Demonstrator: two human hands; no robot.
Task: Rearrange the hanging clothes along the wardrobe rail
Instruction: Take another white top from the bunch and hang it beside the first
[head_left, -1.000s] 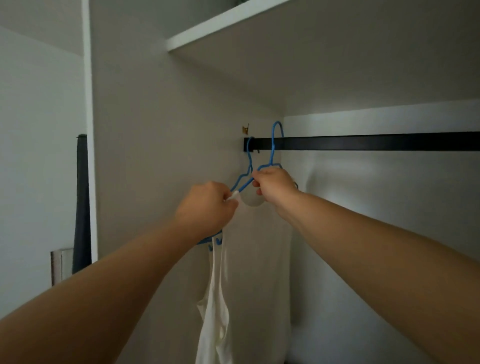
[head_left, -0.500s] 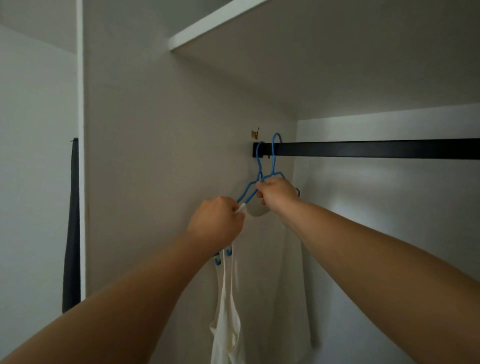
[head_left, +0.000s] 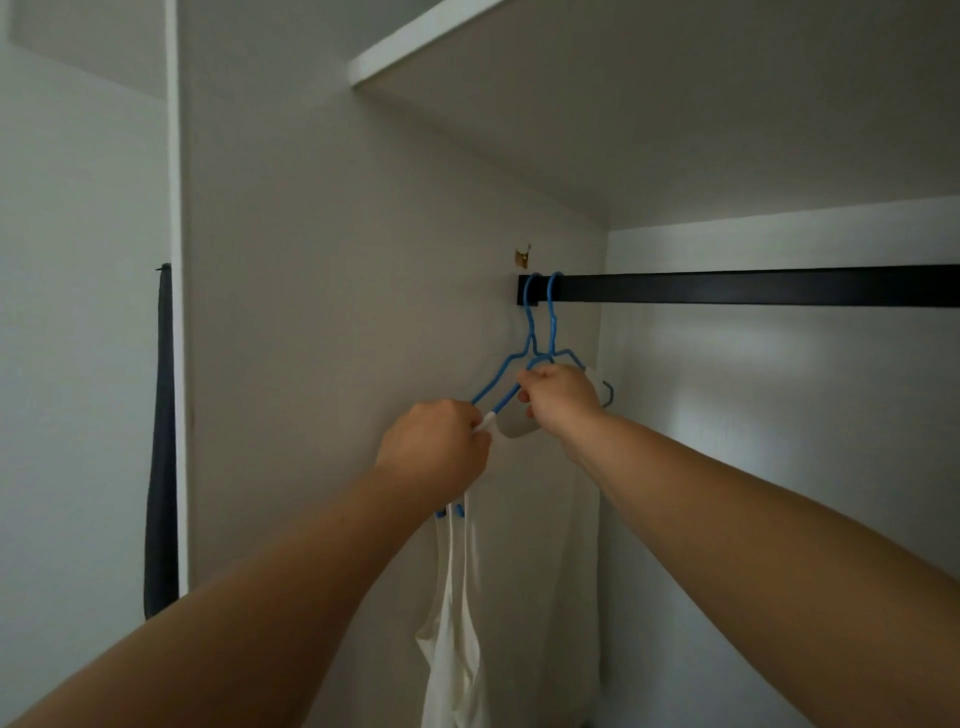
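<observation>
Head view: wardrobe (head_left: 322, 312) with black rail (head_left: 753, 285); two blue hangers (head_left: 540, 332) hooked at its left end, white garments (head_left: 457, 597) hanging below the hands. Left hand (head_left: 434, 447) pinched a white strap; right hand (head_left: 563, 397) gripped a hanger shoulder.

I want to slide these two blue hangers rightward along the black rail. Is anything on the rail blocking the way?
Nothing visible does. Both blue hangers hook at the black rail's left end, and the rail runs bare to the frame's right edge. Both hands already grip the hangers.
</observation>
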